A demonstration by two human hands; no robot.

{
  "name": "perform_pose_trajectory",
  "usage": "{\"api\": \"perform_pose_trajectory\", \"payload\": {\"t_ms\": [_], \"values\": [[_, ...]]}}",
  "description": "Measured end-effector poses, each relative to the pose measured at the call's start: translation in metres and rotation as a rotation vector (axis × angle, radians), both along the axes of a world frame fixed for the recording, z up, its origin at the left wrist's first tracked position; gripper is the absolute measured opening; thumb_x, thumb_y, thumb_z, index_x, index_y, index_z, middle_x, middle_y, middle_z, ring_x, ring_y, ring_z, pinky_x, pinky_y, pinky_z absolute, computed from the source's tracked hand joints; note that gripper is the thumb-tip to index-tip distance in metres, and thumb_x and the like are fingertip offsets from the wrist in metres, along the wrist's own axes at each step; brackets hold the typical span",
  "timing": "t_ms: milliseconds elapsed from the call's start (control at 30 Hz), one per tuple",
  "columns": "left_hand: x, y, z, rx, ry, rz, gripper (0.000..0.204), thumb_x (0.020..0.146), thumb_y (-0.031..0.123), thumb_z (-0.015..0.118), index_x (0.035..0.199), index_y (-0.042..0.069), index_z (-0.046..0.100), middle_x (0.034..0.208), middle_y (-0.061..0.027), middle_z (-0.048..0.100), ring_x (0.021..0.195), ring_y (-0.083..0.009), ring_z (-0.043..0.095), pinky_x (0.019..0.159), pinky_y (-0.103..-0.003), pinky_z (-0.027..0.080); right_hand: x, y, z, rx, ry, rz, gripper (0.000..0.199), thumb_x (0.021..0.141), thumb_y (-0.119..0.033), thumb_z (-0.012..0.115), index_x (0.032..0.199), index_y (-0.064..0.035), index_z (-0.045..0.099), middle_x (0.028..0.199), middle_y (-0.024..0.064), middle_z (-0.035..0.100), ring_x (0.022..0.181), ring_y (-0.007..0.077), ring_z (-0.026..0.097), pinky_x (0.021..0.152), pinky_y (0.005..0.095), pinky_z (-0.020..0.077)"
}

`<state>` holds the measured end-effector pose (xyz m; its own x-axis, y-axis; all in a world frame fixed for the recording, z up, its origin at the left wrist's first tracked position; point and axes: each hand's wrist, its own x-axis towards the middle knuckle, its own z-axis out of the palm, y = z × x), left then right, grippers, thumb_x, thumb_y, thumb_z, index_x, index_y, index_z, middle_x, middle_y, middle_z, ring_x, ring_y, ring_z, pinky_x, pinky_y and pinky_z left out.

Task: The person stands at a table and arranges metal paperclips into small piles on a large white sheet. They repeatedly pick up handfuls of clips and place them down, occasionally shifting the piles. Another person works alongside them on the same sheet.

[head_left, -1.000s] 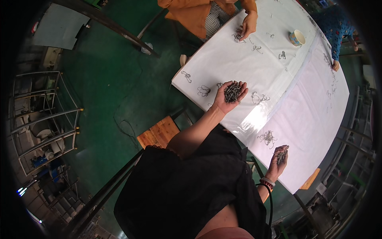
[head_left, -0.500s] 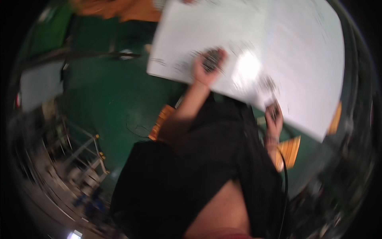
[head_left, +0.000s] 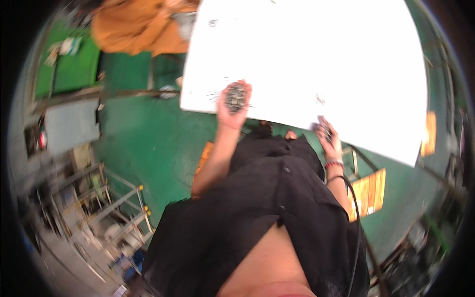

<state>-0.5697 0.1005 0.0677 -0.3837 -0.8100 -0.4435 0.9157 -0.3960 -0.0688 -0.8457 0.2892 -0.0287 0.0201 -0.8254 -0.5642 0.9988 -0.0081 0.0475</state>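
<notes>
My left hand (head_left: 231,113) is palm up and cupped over the left front part of a white tabletop (head_left: 307,59). In it lies a heap of small dark metallic pieces (head_left: 235,98), too small to name. At the table's front edge, my right hand (head_left: 330,140) has its fingers curled round a few similar dark pieces (head_left: 327,132). Just beyond its fingertips a small cluster of pieces (head_left: 320,99) lies on the white top. More thin pieces (head_left: 213,95) are scattered beside my left hand.
Orange cloth or clothing (head_left: 138,27) shows beyond the table's left side. Wooden stools (head_left: 368,193) stand near the table. A black cable (head_left: 357,222) runs along my right arm. To the left are a metal frame rack (head_left: 121,203) and a green surface (head_left: 74,69).
My left hand has shifted left over the tabletop, nearer its left corner, still with the heap. The right hand stays by the front edge. The whole view has shifted, and the picture is sharper.
</notes>
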Motion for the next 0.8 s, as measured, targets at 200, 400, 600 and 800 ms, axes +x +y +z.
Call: {"api": "perform_pose_trajectory", "payload": {"t_ms": [200,400,600,800], "values": [[0.007,0.010,0.019,0.052,0.140,0.052,0.014,0.081,0.008,0.047,0.079,-0.002,0.056,0.088,-0.0145,0.058,0.098,-0.0266,0.052,0.096,-0.044,0.037,-0.003,-0.001,0.005,0.041,0.047,0.071,0.038,0.091,-0.012,0.040,0.125,0.0043,0.034,0.082,0.0081,0.044,0.069,0.0148,0.037,0.056,0.0234,0.0353],[-0.005,-0.004,-0.021,0.084,0.169,0.044,0.011,0.080,0.008,0.049,0.081,-0.003,0.053,0.088,-0.0138,0.058,0.098,-0.0268,0.052,0.096,-0.044,0.037,0.002,-0.002,0.036,-0.041,0.090,0.122,0.041,0.092,-0.013,0.039,0.127,0.0032,0.030,0.077,0.0056,0.040,0.066,0.0139,0.036,0.051,0.0227,0.0333],[-0.031,-0.015,-0.068,0.103,0.222,0.061,0.010,0.078,0.007,0.050,0.081,-0.002,0.052,0.090,-0.0139,0.057,0.100,-0.0292,0.051,0.095,-0.046,0.038,0.015,-0.025,0.071,-0.031,0.157,0.252,0.042,0.090,-0.014,0.042,0.126,0.0035,0.030,0.074,0.0054,0.043,0.063,0.0135,0.037,0.050,0.0223,0.0351],[-0.039,-0.019,-0.099,0.152,0.214,0.081,0.012,0.078,0.007,0.051,0.085,-0.003,0.052,0.094,-0.0147,0.056,0.102,-0.0299,0.050,0.095,-0.049,0.037,0.034,-0.083,0.071,0.107,0.162,0.359,0.042,0.089,-0.017,0.045,0.124,0.0038,0.035,0.077,0.0071,0.048,0.064,0.0137,0.044,0.051,0.0233,0.0390]]}}
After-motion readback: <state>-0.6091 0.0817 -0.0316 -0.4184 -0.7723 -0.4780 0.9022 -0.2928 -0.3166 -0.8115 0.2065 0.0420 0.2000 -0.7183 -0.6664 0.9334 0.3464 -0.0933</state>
